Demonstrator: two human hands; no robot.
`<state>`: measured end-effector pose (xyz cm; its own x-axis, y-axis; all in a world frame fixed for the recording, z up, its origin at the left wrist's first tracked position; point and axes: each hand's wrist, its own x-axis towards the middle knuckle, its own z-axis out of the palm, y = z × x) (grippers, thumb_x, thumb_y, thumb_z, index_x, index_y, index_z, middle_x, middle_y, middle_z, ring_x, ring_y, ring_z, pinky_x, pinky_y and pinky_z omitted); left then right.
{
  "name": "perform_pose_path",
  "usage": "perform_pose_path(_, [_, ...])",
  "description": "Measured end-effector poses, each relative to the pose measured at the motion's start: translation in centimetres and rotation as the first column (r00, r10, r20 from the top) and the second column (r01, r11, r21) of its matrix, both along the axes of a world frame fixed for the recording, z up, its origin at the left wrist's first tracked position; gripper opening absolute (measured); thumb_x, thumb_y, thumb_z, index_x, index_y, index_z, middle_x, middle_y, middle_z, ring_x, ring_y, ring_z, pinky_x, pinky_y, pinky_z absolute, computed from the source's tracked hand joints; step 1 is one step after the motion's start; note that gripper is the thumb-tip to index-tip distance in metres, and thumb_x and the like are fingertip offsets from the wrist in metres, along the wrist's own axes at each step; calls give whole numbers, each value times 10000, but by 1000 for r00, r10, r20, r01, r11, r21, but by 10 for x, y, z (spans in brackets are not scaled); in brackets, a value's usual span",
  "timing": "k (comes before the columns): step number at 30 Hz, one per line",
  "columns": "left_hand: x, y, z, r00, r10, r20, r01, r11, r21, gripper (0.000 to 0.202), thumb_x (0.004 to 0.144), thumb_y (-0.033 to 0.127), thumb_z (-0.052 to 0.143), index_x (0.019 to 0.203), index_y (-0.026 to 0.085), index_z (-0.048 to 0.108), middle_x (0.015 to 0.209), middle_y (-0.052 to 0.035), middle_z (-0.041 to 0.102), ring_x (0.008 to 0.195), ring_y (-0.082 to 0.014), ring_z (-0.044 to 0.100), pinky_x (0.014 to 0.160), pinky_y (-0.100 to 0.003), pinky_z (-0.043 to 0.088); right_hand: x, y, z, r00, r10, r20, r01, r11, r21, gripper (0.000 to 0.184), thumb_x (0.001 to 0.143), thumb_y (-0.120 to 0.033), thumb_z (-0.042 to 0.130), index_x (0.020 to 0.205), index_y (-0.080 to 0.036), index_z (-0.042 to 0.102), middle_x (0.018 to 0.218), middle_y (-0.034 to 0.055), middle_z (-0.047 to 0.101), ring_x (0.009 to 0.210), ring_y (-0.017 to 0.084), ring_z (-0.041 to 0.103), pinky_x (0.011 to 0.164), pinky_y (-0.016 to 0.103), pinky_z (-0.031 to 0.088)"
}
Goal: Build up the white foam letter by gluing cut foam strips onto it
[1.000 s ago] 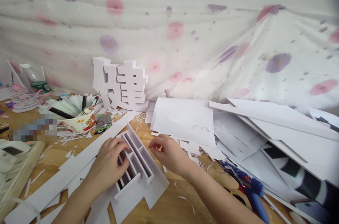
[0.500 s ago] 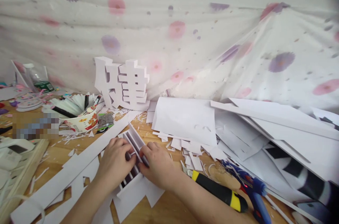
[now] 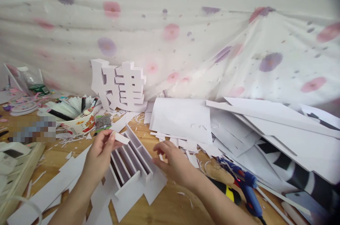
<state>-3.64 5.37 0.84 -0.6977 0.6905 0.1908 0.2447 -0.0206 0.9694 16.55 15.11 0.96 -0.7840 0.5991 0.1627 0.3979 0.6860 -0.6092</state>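
My left hand (image 3: 99, 154) pinches a small white foam strip (image 3: 120, 138) just above the upper left of a white foam-board piece with walled slots (image 3: 132, 168) that lies on the wooden table (image 3: 164, 214). My right hand (image 3: 174, 161) rests at that piece's right edge with fingers loosely curled, holding nothing that I can see. A finished white foam character (image 3: 119, 85) stands upright behind, against the flowered cloth.
A blue glue gun (image 3: 245, 187) and a yellow-black cutter (image 3: 228, 193) lie right of my right arm. White sheets (image 3: 239, 125) pile up at right. A paper bowl with strips and pens (image 3: 77, 120) sits at left. Foam offcuts (image 3: 47, 189) litter the front left.
My left hand has lifted off the slotted piece with a small foam strip pinched in it. My right hand has slid off the piece to its right edge.
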Motion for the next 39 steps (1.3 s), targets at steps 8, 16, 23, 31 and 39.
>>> perform_pose_path(8, [33,7,-5,929,-185,322,197,980,-7,359,746,518,553,940,219,523,531,87,432,390,-72,419,370,-186,372,90,0,-25,854,-341,393,196,911,363,230,694,-157,669,921,-174,635,948,102,621,934,285,557,794,410,455])
perform_pose_path(16, [85,12,-2,768,-351,536,396,917,32,346,747,503,570,872,186,510,503,97,346,381,-45,217,305,-139,267,109,-5,-53,871,-374,318,207,868,452,208,716,-169,653,919,-189,614,971,91,618,920,273,564,774,408,468])
perform_pose_path(23, [120,16,0,725,-405,557,465,884,38,341,759,546,522,833,216,476,471,109,354,301,-34,209,247,-131,229,118,-17,-39,981,-195,-10,194,966,169,304,857,-236,450,1158,-227,412,1055,95,567,961,217,565,795,359,471])
perform_pose_path(31, [157,18,-16,716,-463,522,570,819,-55,393,768,608,445,873,231,474,412,120,336,239,-38,256,233,-124,182,105,-42,-19,995,-40,-93,42,999,22,260,724,-164,505,979,-211,486,935,50,596,847,190,558,724,285,442])
perform_pose_path(39, [168,15,-20,678,-461,572,579,815,-29,351,791,581,443,771,231,432,478,106,327,291,-29,263,268,-127,199,100,-42,-28,993,-102,68,94,990,104,100,647,-153,518,729,-208,499,710,1,596,648,160,526,575,246,321])
